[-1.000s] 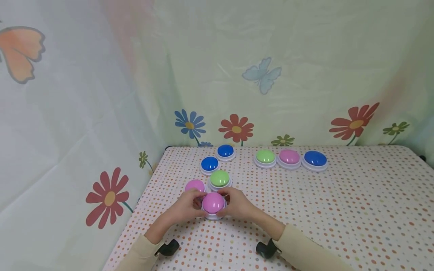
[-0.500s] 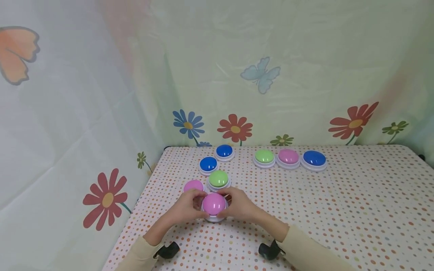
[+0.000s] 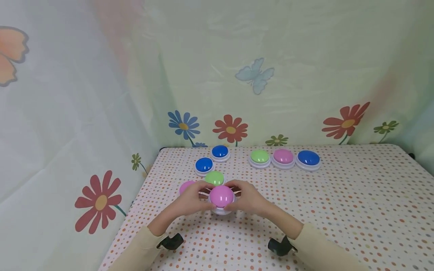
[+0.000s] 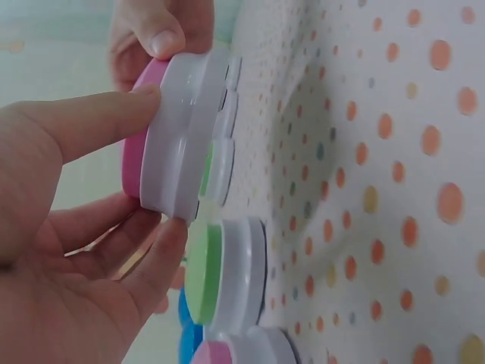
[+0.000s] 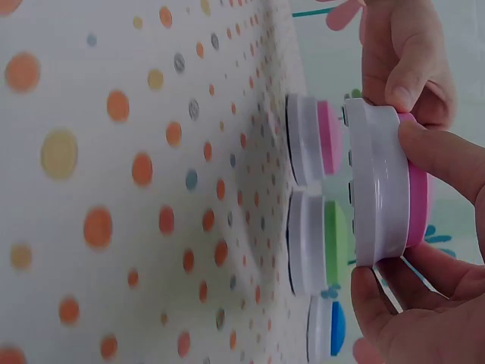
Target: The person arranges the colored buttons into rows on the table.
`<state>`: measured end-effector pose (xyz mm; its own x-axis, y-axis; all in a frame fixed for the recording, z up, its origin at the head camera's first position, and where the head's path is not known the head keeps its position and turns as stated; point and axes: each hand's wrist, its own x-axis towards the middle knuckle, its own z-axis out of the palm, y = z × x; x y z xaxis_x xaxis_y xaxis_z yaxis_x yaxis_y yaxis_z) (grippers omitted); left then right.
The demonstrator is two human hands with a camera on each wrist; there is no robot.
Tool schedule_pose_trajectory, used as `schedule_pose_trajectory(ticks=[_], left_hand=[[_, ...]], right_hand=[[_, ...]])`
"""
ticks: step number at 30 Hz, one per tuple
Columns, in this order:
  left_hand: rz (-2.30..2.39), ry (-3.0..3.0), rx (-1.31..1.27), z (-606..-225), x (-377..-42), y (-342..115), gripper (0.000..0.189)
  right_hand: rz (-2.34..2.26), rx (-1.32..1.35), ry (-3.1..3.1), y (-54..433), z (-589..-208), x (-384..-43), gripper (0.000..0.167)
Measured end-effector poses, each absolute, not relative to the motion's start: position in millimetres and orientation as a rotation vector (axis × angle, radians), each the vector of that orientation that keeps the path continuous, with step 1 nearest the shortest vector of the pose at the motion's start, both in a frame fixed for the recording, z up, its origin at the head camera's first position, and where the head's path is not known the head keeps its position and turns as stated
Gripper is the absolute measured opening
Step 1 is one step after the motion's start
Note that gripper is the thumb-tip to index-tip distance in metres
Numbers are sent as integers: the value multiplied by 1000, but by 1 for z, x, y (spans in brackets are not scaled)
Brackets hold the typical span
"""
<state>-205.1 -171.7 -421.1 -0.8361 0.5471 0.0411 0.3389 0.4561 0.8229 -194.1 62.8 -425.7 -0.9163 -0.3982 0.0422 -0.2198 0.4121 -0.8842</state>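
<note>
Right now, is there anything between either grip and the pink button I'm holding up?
Nothing visible is in the way: the left grip and right grip both touch the raised pink button directly. A green button stands on the spotted table beyond it, not between.

A white table (image 3: 359,177), its surface patterned in orange and gray dots, is carrying domed buttons in loose groups. Near the far edge, a green button (image 3: 259,156), pink button (image 3: 283,156) and large blue button (image 3: 308,158) are sitting in a row. To their left, a far blue button (image 3: 220,151), nearer blue button (image 3: 204,165), second green button (image 3: 214,177) and partly hidden second pink button (image 3: 187,187) are resting closer together.
</note>
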Motion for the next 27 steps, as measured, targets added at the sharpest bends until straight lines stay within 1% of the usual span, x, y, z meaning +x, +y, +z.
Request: schedule_pose_trajectory(ticks=[13,20,27], left_hand=[[1259,2488,784,-403,-232,-135,57],[1235,2511,854,-394,-242,-117,57],[1255,2457,916,-392,-257,-97,56]], right_hand=[[-1553,-506,2537,98,-410,-207,63],[-1562,-513,2527,114,-403,-213,64],[-1533,-424,2578,133,-399,-219,69]])
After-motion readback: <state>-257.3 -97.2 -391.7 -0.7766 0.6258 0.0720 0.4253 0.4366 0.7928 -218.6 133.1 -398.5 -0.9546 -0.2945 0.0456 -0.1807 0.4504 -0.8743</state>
